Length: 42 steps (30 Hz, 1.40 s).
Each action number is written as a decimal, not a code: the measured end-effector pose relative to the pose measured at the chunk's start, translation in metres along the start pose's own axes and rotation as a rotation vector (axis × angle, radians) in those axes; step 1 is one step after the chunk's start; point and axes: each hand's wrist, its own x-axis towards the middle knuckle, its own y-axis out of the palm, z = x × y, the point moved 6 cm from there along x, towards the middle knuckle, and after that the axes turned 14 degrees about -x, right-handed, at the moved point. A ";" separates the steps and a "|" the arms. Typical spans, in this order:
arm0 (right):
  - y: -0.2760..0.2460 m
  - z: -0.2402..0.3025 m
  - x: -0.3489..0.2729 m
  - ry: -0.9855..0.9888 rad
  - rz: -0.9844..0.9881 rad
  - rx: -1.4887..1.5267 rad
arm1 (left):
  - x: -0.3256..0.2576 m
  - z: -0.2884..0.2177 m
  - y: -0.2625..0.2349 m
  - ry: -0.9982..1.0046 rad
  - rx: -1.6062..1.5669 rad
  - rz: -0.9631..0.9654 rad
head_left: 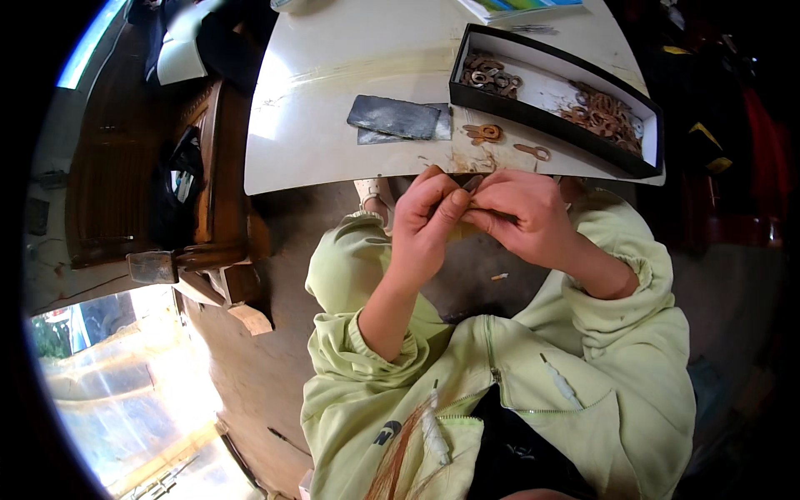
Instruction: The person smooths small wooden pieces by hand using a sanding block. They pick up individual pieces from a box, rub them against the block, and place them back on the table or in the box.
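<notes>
In front of the table's near edge, my left hand (426,218) and my right hand (523,212) meet, fingertips nearly touching. Both are closed in a pinch around a small dark flat piece (472,183). Fingers cover most of it, so its kind cannot be made out. Just beyond them on the table lie rusty-brown ring-ended pieces (485,133) in a small group, and a single ring-ended piece (533,152). A dark, dusty rectangular slab (393,117) rests on a grey sheet to the left of these.
A long black box (554,127) with a white inside holds two heaps of rusty ring-ended pieces. Flat colourful printed matter (521,7) lies at the table's far edge. Wooden furniture (204,167) stands at the left. A cigarette butt (499,277) lies on the floor.
</notes>
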 end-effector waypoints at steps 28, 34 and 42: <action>0.022 0.023 0.002 -0.183 0.001 -0.145 | -0.012 0.003 -0.027 -0.142 -0.011 -0.114; 0.022 -0.005 -0.002 0.020 0.046 -0.009 | -0.010 0.004 -0.023 -0.019 0.191 -0.143; 0.007 0.020 -0.007 -0.316 0.000 -0.335 | -0.017 0.014 -0.033 -0.076 -0.183 -0.361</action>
